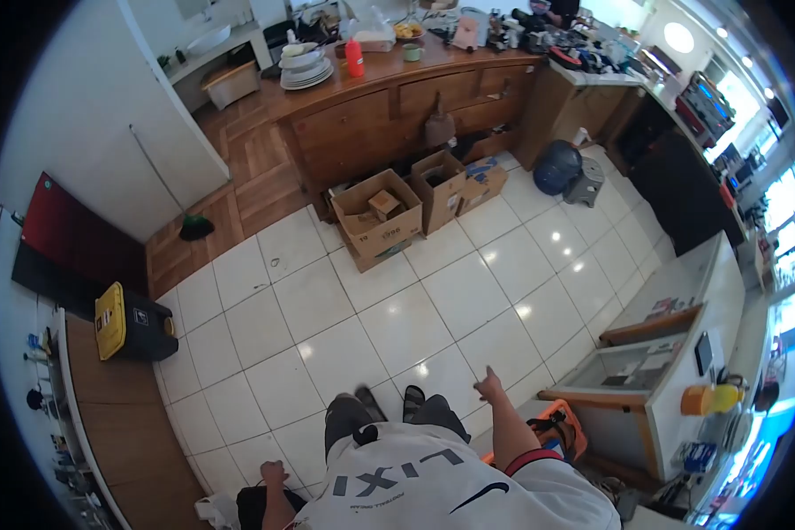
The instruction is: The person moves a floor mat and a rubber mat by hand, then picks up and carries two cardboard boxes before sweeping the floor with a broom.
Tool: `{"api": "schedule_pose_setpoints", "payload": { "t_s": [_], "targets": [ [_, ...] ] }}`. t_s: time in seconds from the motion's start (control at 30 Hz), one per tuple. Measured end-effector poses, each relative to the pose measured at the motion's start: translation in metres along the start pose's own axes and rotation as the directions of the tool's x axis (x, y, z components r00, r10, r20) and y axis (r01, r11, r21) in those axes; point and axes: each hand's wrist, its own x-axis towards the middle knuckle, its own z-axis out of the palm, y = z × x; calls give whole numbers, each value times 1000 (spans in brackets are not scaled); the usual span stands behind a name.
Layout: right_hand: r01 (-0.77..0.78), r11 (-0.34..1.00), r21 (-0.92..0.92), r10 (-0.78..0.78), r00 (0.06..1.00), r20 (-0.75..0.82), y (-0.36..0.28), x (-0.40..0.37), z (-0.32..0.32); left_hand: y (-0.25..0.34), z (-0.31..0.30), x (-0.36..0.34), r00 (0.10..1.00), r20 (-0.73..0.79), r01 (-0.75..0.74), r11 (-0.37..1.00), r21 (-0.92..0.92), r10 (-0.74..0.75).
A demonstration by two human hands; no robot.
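My right hand [488, 385] reaches out low on the right, over the white tiles. Its index finger points forward while the others look loosely bent, and nothing shows in it. Close to that forearm is an orange container [567, 424] with dark items inside. My left hand [274, 473] hangs by my left side with its fingers curled in, and I see nothing held there. Beside it are a dark item [251, 508] and a white bag-like thing [214, 510]. My feet, in dark sandals [413, 401], stand on the tiled floor [353, 349].
Ahead is a wooden counter [344, 124] bearing plates [305, 78] and a red bottle [354, 58]. Cardboard boxes [378, 231] and a blue water jug [557, 168] sit below. Left are a yellow-lidded bin [141, 325] and a broom [196, 227]; right, a glass-fronted cabinet [645, 362].
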Motion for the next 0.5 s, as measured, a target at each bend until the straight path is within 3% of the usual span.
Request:
{"api": "schedule_pose_setpoints", "payload": {
  "t_s": [0.03,0.07,0.1,0.17,0.23,0.27,0.3,0.33,0.37,0.43,0.47,0.5],
  "targets": [
    [-7,993,-118,32,977,212,-22,36,4,3,5,-2,998,-29,-55,998,-40,54],
    [36,973,-227,62,908,413,-47,69,8,-17,4,28,939,278,-244,962,121,203],
    [31,971,-235,74,903,423,-68,82,15,-33,5,55,768,551,-475,868,145,328],
    [-35,985,-171,63,985,162,-109,107,40,25,27,49,491,754,-751,651,112,436],
    [-43,995,-86,57,985,161,-151,124,58,67,52,75,734,652,-406,893,197,190],
    [-41,999,2,41,988,150,-167,133,70,89,63,93,808,589,-203,954,221,35],
    [-63,998,3,62,986,152,-184,141,83,112,74,112,845,518,11,973,231,-132],
    [-175,977,123,149,970,191,-199,156,95,135,91,131,843,445,229,950,214,-303],
    [-280,934,222,225,943,245,-215,174,106,161,101,160,828,446,252,936,246,-340],
    [-343,898,277,273,926,260,-262,196,134,230,133,195,890,440,-28,948,318,-121],
    [-244,939,244,190,955,226,-260,229,164,266,153,213,908,418,-163,902,399,-20],
    [-242,931,275,181,956,229,-271,249,187,312,178,215,889,454,-277,854,441,54]
  ]
}}
